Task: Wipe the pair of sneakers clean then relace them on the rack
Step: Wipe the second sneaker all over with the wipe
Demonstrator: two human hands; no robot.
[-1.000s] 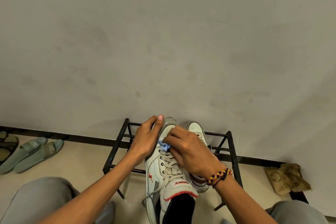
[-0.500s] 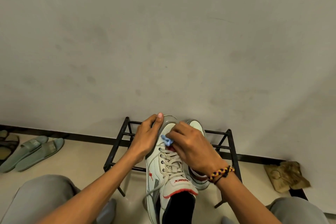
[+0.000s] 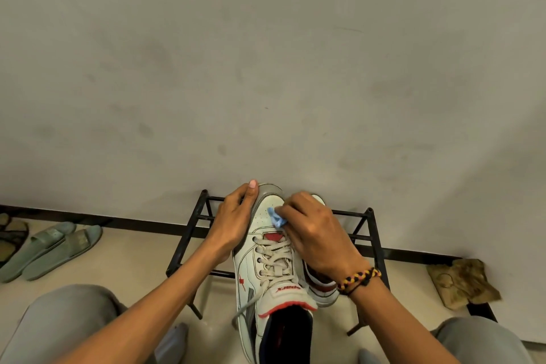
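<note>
Two white sneakers stand on a black metal rack (image 3: 373, 224) against the wall. The near sneaker (image 3: 267, 272) has grey laces and red trim. My left hand (image 3: 235, 220) grips its left side at the toe, thumb up on the toe cap. My right hand (image 3: 313, 233) pinches a small blue cloth (image 3: 276, 218) and presses it on the toe box. The second sneaker (image 3: 320, 287) sits to the right, mostly hidden under my right hand and wrist.
A pair of green slides (image 3: 51, 247) lies on the floor at the left, with dark sandals (image 3: 11, 233) beyond them. A crumpled brown rag (image 3: 461, 282) lies at the right by the wall. My grey-trousered knees (image 3: 68, 322) frame the rack.
My right hand has slid the blue cloth from the top of the laces forward onto the toe box. My left hand has kept its hold on the sneaker.
</note>
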